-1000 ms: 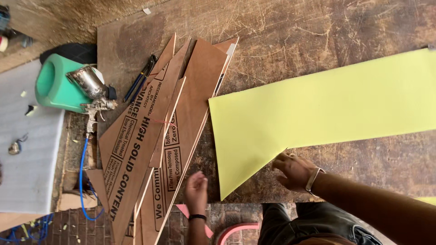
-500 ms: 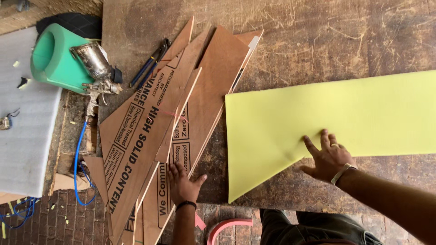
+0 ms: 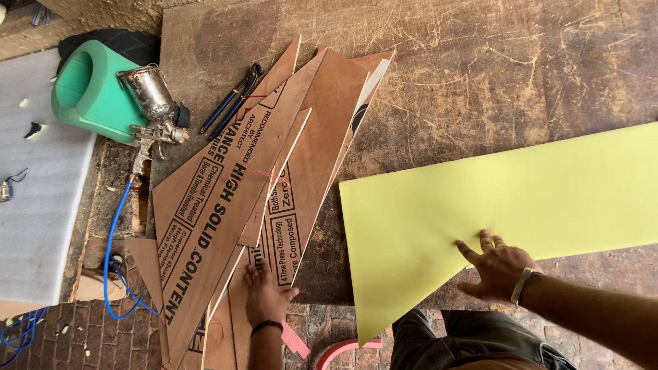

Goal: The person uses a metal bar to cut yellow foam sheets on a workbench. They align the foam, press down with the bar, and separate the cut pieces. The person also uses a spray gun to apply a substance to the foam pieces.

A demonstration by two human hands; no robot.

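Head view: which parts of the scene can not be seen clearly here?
- Yellow sheet: its right end is cut off by the frame edge.
- Brown plywood pieces: lower ends leave the bottom edge; the lower pieces are covered by upper ones.
- Right hand: palm faces down, its contact is hidden.
- Small object at left: too small to identify.

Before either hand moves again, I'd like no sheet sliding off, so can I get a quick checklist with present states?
1. Right hand flat on yellow sheet: ok.
2. Left hand on brown sheets: ok.
3. Yellow sheet fully on table: not ok, its lower corner overhangs the edge.
4. Brown sheets squared up: not ok, fanned out.
5. Pliers clear of both hands: ok.
6. Spray gun off the sheets: ok, beside them.
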